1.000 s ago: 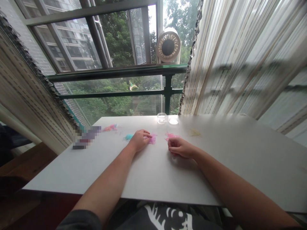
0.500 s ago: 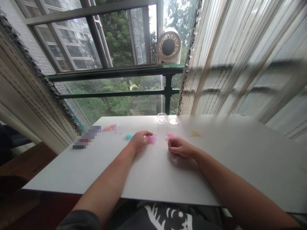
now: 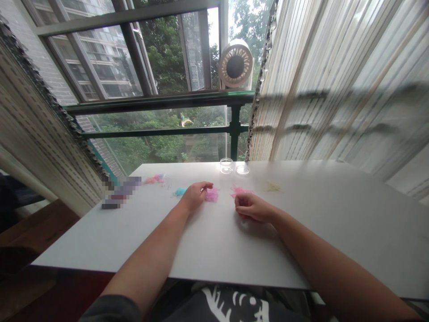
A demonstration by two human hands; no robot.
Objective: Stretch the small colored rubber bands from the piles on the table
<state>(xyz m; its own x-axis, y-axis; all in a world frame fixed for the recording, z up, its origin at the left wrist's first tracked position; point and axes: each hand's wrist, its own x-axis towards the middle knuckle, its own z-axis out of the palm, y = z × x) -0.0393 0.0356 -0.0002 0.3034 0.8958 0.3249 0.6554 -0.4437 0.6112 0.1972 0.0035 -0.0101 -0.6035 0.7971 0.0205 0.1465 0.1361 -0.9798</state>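
Observation:
My left hand rests on the white table at the left edge of a pile of purple strands. Its fingers reach out over the pile and the thumb stands apart from them. A teal pile lies just left of that hand. My right hand is closed, fingers curled in against the thumb; whatever is in it is hidden or too small to tell. Right behind it lies a pink pile, and farther right a yellow pile. The piles look like thin small loops or strands.
Toward the back of the table stand a clear round container and a low clear dish or lid. A mixed-colour heap and a blurred-out box lie at left. A round fan stands by the window.
The fingers of my left hand have lifted a little and spread from the thumb, so more of the purple pile shows. My right hand stays nearly in place. The right curtain has shifted.

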